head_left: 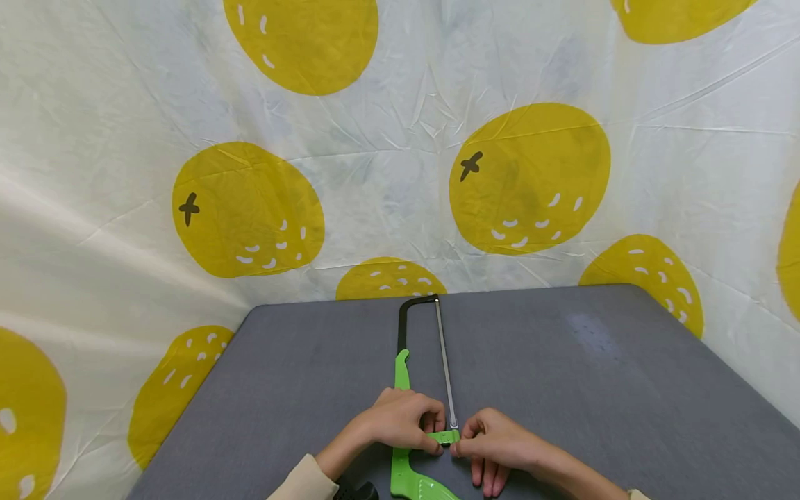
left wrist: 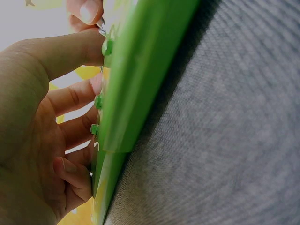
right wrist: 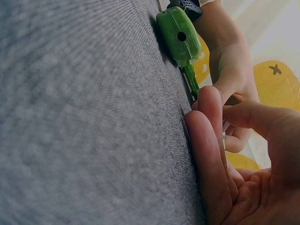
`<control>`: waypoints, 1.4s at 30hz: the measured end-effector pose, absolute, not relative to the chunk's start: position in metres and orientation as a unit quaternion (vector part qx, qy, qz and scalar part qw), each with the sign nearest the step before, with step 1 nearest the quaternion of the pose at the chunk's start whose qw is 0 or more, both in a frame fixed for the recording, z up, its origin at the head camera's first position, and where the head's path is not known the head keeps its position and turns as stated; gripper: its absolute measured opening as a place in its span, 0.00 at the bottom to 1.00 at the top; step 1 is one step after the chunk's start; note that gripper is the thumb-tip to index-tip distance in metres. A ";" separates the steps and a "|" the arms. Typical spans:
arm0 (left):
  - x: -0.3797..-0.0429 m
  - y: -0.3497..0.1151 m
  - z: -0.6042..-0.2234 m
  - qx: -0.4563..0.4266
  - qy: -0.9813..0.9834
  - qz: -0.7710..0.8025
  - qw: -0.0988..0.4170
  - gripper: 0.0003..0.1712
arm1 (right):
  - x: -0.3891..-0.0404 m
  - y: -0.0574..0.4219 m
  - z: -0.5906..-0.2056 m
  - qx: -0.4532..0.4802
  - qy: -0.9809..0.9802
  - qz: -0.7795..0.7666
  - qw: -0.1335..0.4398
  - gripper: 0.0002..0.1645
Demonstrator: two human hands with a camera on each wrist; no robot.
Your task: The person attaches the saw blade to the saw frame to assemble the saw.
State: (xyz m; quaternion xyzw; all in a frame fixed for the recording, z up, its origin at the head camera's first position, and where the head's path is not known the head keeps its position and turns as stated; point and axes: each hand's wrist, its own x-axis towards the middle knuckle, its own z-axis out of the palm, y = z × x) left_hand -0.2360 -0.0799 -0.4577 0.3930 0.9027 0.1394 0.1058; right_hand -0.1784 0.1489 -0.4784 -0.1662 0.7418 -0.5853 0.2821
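Note:
A hacksaw with a green handle (head_left: pixel 409 479) and a black front frame (head_left: pixel 403 326) lies flat, pointing away from me. Its silver blade (head_left: pixel 444 354) runs along the right side. My left hand (head_left: pixel 400 419) holds the green crosspiece (head_left: pixel 445 437) near the blade's close end, thumb on the near side. At that crosspiece's right tip, my right hand (head_left: pixel 500 442) pinches with thumb and forefinger. In the right wrist view a small silver part (right wrist: pixel 225 126) shows between those fingers, mostly hidden. Green bumps line the frame (left wrist: pixel 145 61) beside the left fingers in the left wrist view.
The saw rests on a grey cloth-covered table (head_left: pixel 562 368). Behind and around it hangs a white curtain (head_left: pixel 387 187) printed with yellow fruit. A black band (head_left: pixel 356 491) is on the left wrist.

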 end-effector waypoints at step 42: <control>-0.239 -0.079 -0.460 0.395 0.901 0.143 0.109 0.12 | -0.179 0.150 -0.476 -0.165 0.741 -0.581 0.295 0.12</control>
